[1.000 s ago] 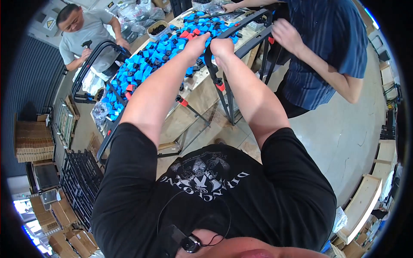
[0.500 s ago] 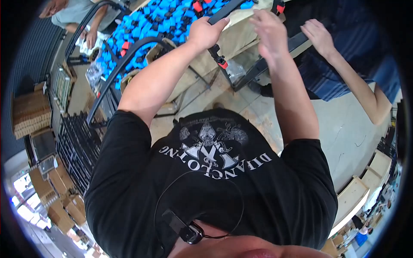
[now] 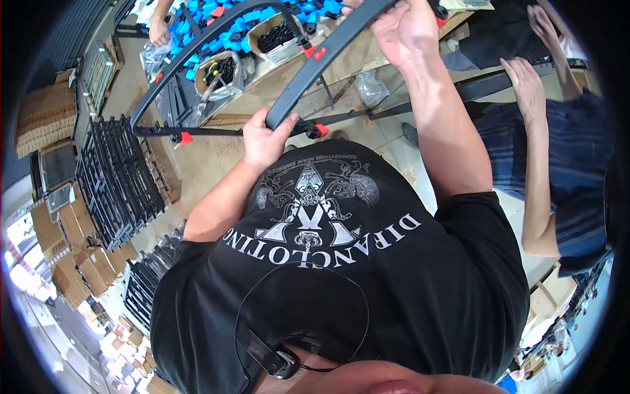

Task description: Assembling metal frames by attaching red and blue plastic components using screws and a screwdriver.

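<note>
A black metal frame (image 3: 318, 64) made of flat bars and a bent tube, with red clips (image 3: 319, 130) on it, is tilted up in front of my chest. My left hand (image 3: 264, 141) is closed round the lower end of its flat bar, close to a black and red joint. Farther up, at the top edge of the view, my right hand (image 3: 408, 34) holds the same bar, palm turned toward me and fingertips partly hidden behind it. The frame's bent tube (image 3: 197, 47) reaches out to the left.
Behind the frame, a table carries many blue plastic pieces (image 3: 252, 23) and boxes of small black parts (image 3: 274, 39). A co-worker's hand (image 3: 525, 82) is at the right; another person's hand (image 3: 159, 31) is far left. Black frames (image 3: 118, 177) and cartons (image 3: 98, 266) stand left.
My left hand has come down toward my chest with the bar. My right hand, loose in the air before, now grips the bar's upper part. The frame has swung nearer and tilted.
</note>
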Motion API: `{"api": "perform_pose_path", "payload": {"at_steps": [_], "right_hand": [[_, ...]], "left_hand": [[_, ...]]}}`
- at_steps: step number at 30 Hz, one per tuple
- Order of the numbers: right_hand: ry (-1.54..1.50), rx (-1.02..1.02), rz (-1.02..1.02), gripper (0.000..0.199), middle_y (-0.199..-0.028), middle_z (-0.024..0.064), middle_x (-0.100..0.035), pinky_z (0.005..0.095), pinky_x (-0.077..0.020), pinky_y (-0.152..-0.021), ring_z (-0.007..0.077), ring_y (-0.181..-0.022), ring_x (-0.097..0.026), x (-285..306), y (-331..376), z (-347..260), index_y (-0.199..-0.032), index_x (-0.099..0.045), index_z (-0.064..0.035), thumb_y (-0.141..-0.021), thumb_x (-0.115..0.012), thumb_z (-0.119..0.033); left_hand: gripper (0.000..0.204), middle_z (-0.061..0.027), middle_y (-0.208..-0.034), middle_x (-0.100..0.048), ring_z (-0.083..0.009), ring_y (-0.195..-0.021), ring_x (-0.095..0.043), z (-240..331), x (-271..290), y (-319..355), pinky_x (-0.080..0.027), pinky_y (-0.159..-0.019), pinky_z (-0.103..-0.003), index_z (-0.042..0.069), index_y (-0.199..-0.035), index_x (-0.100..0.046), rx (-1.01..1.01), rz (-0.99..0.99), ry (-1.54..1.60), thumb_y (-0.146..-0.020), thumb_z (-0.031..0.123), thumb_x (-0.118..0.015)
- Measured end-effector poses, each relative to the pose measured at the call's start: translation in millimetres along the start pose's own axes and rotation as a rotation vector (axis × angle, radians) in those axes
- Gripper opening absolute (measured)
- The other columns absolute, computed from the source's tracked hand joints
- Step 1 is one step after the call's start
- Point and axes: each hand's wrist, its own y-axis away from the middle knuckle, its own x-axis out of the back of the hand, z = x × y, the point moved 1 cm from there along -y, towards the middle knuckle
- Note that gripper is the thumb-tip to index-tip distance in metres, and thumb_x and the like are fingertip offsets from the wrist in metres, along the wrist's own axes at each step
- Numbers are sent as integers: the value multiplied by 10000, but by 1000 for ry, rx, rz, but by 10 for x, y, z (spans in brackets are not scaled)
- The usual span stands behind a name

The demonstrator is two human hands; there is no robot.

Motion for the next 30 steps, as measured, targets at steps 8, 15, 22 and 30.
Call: {"api": "perform_pose_path", "payload": {"at_steps": [8,15,22,30], "right_hand": [[101,56,-102,436,-915,170,-650,488,-503,-952,331,-925,-644,-1087,891,210,-1060,-580,33,-1036,-456,-384],[23,-147,-331,574,-1170,188,-659,553,-412,-1082,340,-1106,-632,-1219,1156,875,-1165,-579,66,-1015,-464,-476],[-2,-283,-100,862,-1410,352,-503,581,-280,-1211,474,-1399,-433,-1583,1407,1708,-1418,-405,158,-1022,-390,-608],[59,-230,-225,938,-1448,328,-462,613,-297,-1197,455,-1415,-416,-1388,1112,2186,-1487,-276,142,-999,-388,-651]], "left_hand": [[146,52,-762,-620,-42,-695,-527,207,1131,488,-439,-619,-234,31,-847,-685,-113,78,148,-831,59,-827],[120,48,-757,-597,-47,-687,-520,270,2458,887,-430,-621,-234,34,-872,-687,-60,112,-42,-819,50,-793],[161,0,-750,-644,-76,-701,-577,-108,3239,946,-484,-650,-262,17,-878,-699,-85,127,-259,-769,100,-783],[200,-18,-753,-651,-92,-698,-587,-450,3397,590,-504,-661,-276,31,-901,-710,-111,86,-288,-756,155,-770]]}}
